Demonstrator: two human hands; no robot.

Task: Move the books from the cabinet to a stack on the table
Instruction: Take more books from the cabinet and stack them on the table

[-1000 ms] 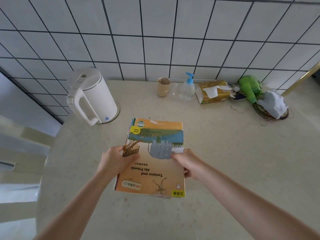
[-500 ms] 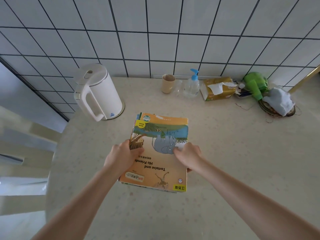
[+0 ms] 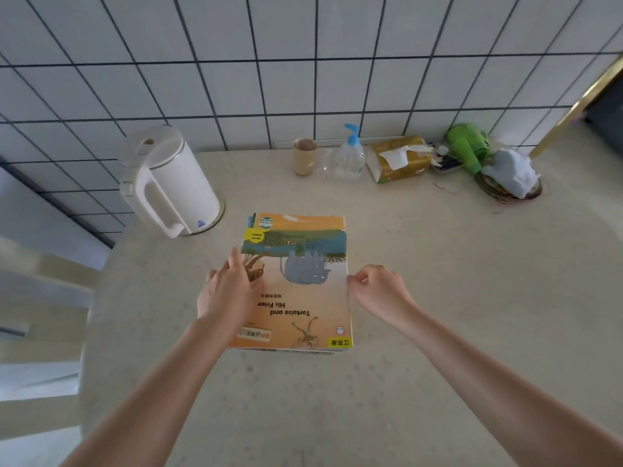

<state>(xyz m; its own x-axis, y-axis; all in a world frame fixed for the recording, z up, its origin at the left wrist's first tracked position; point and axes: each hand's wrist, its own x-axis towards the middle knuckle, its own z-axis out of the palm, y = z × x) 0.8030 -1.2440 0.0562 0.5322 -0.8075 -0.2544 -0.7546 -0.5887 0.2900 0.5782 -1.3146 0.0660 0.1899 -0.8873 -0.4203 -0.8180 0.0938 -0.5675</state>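
A thin stack of books point(image 3: 305, 298) lies flat on the beige table point(image 3: 438, 281). The top cover is orange with a grey elephant and reads "Tortoise and His Friends" upside down. My left hand point(image 3: 227, 291) rests flat on the stack's left edge, fingers stretched and together. Just off the stack's right edge, my right hand point(image 3: 379, 288) has its fingers curled loosely, fingertips at the edge and nothing held. Edges of lower books peek out at the top left and bottom. The cabinet is not in view.
A white electric kettle point(image 3: 168, 183) stands left of the books. Along the tiled wall are a beige cup point(image 3: 304, 156), a pump bottle point(image 3: 350, 156), a tissue pack point(image 3: 399, 158), a green object point(image 3: 467, 146) and a white cloth on a coaster point(image 3: 512, 178). Pale chair slats point(image 3: 40, 274) show at left.
Both hands gripped the book stack a second ago and set it down. Now the left hand lies flat on its edge and the right hand has let go and slid off to the right.
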